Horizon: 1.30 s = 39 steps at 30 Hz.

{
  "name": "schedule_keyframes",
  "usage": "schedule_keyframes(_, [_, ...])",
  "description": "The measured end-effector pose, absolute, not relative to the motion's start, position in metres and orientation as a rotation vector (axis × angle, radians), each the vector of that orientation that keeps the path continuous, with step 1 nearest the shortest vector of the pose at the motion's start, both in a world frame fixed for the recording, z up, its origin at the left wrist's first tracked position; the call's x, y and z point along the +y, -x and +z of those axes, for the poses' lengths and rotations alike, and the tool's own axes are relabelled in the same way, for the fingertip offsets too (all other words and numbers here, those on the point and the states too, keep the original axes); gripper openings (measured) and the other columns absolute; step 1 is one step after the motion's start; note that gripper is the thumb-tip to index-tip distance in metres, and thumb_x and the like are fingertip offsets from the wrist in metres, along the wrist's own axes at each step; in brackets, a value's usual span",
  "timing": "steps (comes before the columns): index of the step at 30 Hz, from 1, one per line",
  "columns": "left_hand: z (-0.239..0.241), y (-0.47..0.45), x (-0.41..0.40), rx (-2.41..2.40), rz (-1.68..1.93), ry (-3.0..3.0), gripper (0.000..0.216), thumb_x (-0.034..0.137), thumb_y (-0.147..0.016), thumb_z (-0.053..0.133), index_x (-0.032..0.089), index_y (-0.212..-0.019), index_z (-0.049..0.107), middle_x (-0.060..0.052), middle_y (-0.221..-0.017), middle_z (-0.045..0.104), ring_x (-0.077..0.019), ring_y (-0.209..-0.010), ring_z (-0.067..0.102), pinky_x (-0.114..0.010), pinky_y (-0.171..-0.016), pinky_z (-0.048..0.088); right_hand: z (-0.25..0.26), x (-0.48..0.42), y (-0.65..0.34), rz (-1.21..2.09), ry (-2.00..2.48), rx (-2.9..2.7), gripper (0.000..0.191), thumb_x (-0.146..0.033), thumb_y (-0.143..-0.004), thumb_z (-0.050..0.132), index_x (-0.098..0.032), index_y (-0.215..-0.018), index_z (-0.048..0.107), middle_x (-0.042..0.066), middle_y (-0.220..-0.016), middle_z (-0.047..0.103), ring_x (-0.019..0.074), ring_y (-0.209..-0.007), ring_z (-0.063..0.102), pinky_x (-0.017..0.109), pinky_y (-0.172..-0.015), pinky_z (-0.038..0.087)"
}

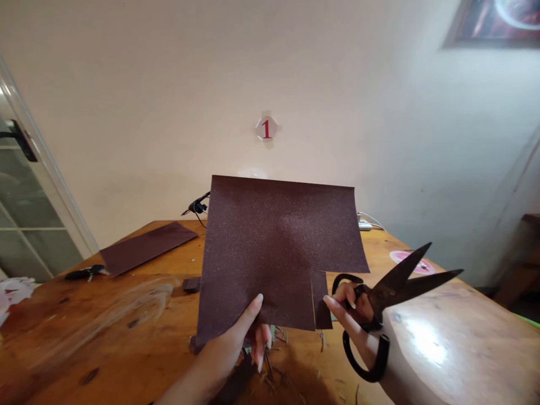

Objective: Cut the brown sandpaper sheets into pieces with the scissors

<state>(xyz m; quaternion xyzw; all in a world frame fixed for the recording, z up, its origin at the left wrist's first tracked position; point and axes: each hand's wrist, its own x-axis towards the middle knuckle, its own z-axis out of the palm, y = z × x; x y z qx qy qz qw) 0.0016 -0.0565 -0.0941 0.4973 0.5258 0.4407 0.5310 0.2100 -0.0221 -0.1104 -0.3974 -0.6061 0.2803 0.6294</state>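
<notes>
My left hand (242, 332) grips the lower edge of a large dark brown sheet of sandpaper (274, 242) with a finely speckled surface, thumb in front and fingers behind. The sheet stands upright above the table, with a rectangular notch at its lower right. In that notch is a narrow strip (323, 301), split from the sheet by a thin slit; whether it is fully separate I cannot tell. My right hand (352, 309) pinches the strip's right edge. Black-handled scissors (390, 292) hang on the same hand, blades spread and pointing right.
On the wooden table (139, 315), another brown sheet (147, 247) lies at the back left, near a dark tool (86, 273). Small brown pieces (192, 285) and thin scraps lie around the held sheet. A pink disc (411, 261) sits at the right, a white power strip (365, 225) behind.
</notes>
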Motion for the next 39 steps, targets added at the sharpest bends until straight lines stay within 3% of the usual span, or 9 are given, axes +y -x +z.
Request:
schedule_keyframes(6, [-0.098,0.003,-0.056,1.236,1.010,-1.180,0.068,0.077,-0.077,0.042,0.020,-0.046,0.063,0.002,-0.035,0.051,-0.0084,-0.033,0.044,-0.022,-0.047,0.037,-0.119,-0.021,-0.206,0.626,0.878,-1.385,0.035,-0.044,-0.084,0.064,-0.025,-0.073,0.037,-0.006,-0.065,0.045,0.0133,-0.059,0.046,0.027,-0.058,0.039])
schedule_keyframes(12, [-0.102,-0.001,-0.061,1.145,1.014,-1.076,0.067,0.075,-0.077,0.045,0.020,-0.042,0.060,0.003,-0.030,0.043,-0.0069,-0.030,0.034,-0.022,-0.049,0.037,-0.118,-0.024,-0.207,0.559,0.902,-1.415,0.032,-0.042,-0.086,0.062,-0.026,-0.075,0.037,-0.004,-0.068,0.044,0.0139,-0.061,0.045,0.027,-0.058,0.040])
schedule_keyframes(18, [-0.077,0.004,-0.058,0.984,1.166,-0.914,0.064,0.071,-0.064,0.067,0.020,-0.033,0.040,0.007,-0.027,0.026,-0.0036,-0.031,0.022,-0.020,-0.039,0.023,-0.116,-0.025,-0.202,0.398,0.866,-1.536,0.030,-0.038,-0.087,0.059,-0.026,-0.072,0.037,-0.005,-0.063,0.045,0.0122,-0.054,0.047,0.024,-0.053,0.043])
schedule_keyframes(21, [-0.064,0.013,-0.055,1.005,1.277,-0.938,0.060,0.068,-0.061,0.072,0.019,-0.038,0.045,0.006,-0.027,0.033,-0.0031,-0.031,0.023,-0.018,-0.039,0.023,-0.120,-0.026,-0.199,0.409,0.812,-1.585,0.027,-0.033,-0.087,0.059,-0.026,-0.071,0.038,-0.005,-0.062,0.049,0.0119,-0.051,0.049,0.023,-0.049,0.043])
schedule_keyframes(26, [-0.061,0.022,-0.053,1.075,1.402,-1.057,0.058,0.065,-0.074,0.063,0.018,-0.043,0.051,0.004,-0.030,0.040,-0.0042,-0.033,0.032,-0.017,-0.041,0.029,-0.125,-0.023,-0.202,0.453,0.861,-1.568,0.029,-0.036,-0.083,0.062,-0.026,-0.070,0.039,-0.004,-0.062,0.051,0.0134,-0.054,0.052,0.023,-0.050,0.047])
schedule_keyframes(31, [-0.058,0.025,-0.052,1.109,1.561,-1.057,0.052,0.059,-0.077,0.065,0.018,-0.046,0.054,0.006,-0.032,0.041,-0.0041,-0.032,0.032,-0.018,-0.043,0.034,-0.131,-0.021,-0.205,0.541,0.919,-1.561,0.027,-0.037,-0.081,0.064,-0.025,-0.070,0.041,-0.003,-0.064,0.052,0.0138,-0.057,0.053,0.025,-0.054,0.046])
schedule_keyframes(39, [-0.054,0.031,-0.048,1.167,1.611,-0.956,0.052,0.066,-0.063,0.071,0.018,-0.048,0.058,0.005,-0.032,0.044,-0.0043,-0.033,0.035,-0.017,-0.042,0.034,-0.126,-0.036,-0.199,0.788,1.062,-1.832,0.018,-0.036,-0.077,0.062,-0.023,-0.071,0.050,-0.002,-0.061,0.055,0.0146,-0.055,0.049,0.025,-0.048,0.041])
